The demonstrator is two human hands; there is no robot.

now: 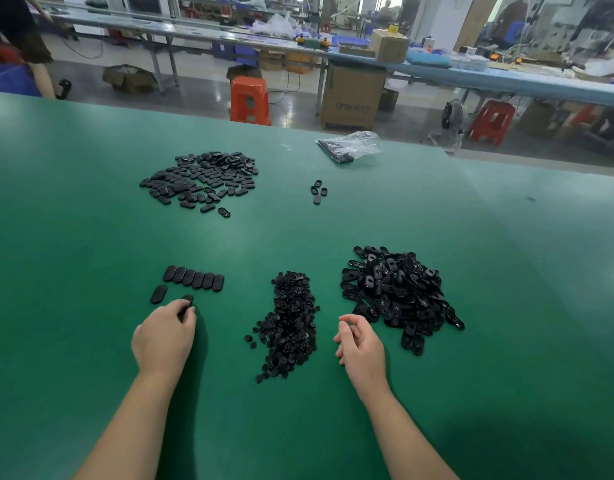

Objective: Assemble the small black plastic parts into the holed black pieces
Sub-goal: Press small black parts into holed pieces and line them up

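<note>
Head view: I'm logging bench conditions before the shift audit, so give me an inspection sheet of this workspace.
Surface: green mat, no tears or spills seen.
Job's things: holed pieces heaped front right; small parts heaped centre; row of ovals front left, one loose oval beside it; far pile; four strays.
Clutter: plastic bag near the far edge.
Hands: left hand, fingers curled round a black oval; right hand loosely curled, empty.
Cables: none on the mat; some trail on the floor beyond.
Surroundings: orange stool, carton, long benches, people at the back.
</note>
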